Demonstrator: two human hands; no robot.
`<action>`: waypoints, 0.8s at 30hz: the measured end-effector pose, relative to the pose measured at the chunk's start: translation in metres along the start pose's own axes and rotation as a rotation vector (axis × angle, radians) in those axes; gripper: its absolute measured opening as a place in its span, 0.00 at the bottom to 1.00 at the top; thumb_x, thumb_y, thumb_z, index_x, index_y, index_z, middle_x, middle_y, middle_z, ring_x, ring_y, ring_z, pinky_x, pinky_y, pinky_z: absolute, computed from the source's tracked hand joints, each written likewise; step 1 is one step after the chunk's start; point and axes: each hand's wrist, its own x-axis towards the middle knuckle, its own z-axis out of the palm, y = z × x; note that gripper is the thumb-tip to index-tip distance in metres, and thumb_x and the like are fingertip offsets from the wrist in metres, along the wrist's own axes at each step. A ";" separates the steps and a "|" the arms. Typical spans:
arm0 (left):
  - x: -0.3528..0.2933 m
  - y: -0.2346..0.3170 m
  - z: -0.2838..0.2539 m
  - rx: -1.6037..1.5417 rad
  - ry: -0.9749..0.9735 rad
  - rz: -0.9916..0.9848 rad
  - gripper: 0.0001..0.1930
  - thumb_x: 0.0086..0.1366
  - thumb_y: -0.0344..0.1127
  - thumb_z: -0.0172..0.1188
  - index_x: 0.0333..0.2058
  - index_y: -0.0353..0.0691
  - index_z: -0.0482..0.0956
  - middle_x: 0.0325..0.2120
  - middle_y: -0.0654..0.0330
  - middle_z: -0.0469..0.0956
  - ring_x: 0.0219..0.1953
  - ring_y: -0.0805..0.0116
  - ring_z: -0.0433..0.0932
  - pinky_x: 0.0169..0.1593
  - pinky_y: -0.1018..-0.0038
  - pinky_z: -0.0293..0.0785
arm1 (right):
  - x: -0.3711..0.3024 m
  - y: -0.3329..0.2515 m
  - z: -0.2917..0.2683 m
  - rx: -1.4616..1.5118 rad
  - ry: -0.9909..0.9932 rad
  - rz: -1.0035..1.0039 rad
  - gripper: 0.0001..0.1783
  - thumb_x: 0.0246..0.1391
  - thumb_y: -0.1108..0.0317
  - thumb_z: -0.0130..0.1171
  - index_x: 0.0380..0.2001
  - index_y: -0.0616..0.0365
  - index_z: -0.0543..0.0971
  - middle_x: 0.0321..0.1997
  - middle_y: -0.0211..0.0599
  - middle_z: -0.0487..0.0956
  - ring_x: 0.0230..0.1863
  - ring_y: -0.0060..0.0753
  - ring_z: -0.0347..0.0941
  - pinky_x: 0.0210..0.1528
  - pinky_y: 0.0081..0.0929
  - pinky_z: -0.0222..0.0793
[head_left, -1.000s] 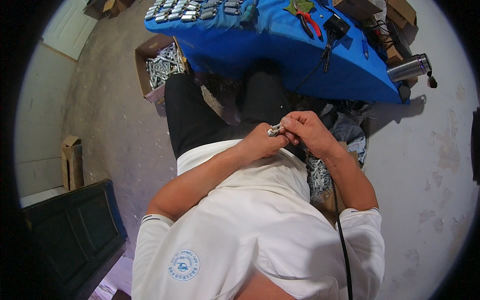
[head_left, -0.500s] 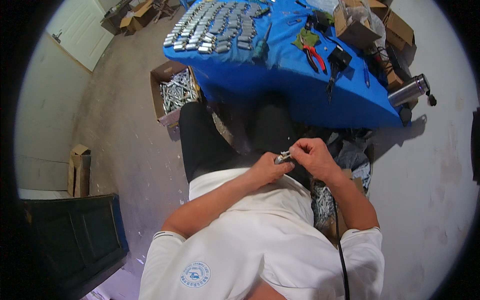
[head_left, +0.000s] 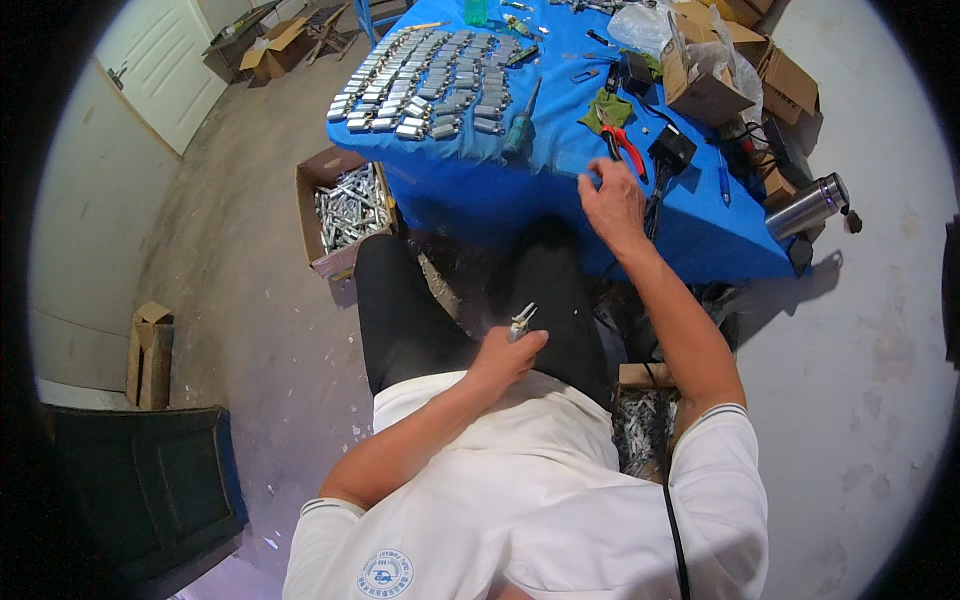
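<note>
My left hand is closed around a small silver metal part above my lap. Two thin prongs stick up from its end, and my fingers hide its lower portion. My right hand is stretched over the front edge of the blue-covered table, its fingers bent with a gap between thumb and forefinger. Nothing can be made out in it. Just beyond it lie pliers with red and black handles, their head on a green cloth.
Rows of small silver metal cylinders cover the table's left part, beside a green-handled screwdriver. A black adapter, blue pen and steel flask lie to the right. A carton of metal parts stands on the floor.
My right hand has left the metal part and moved forward to the table edge near the pliers. My left hand, still holding the part, has shifted slightly left.
</note>
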 end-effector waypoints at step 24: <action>0.010 -0.017 -0.031 0.216 0.217 0.252 0.17 0.63 0.42 0.56 0.17 0.44 0.69 0.13 0.71 0.64 0.17 0.81 0.59 0.21 0.77 0.55 | -0.026 0.029 -0.054 1.698 -0.459 0.580 0.33 0.56 0.39 0.52 0.47 0.62 0.72 0.35 0.39 0.77 0.35 0.29 0.73 0.37 0.25 0.70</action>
